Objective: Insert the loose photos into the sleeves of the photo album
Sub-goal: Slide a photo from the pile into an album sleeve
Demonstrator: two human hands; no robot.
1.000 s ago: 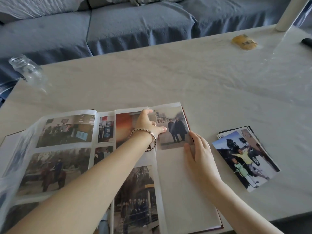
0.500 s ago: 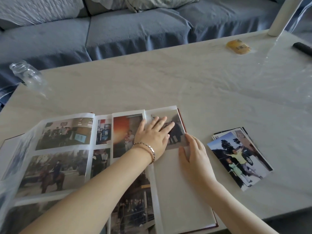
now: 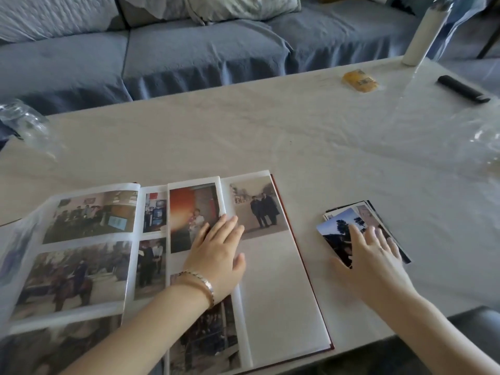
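Her left hand (image 3: 216,255) lies flat on the open photo album (image 3: 270,293), fingers straight. The right hand (image 3: 370,255), fingers spread, rests on the loose photos (image 3: 338,226) to the right.

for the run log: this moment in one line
left hand flat on photo album | right hand on loose photos | lower right sleeve empty

Left hand (image 3: 216,257) flat on album (image 3: 274,296)

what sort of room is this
Most likely a home living room: a blue-grey sofa with cushions stands behind the pale table, where a photo album lies open and what looks like a black remote rests.
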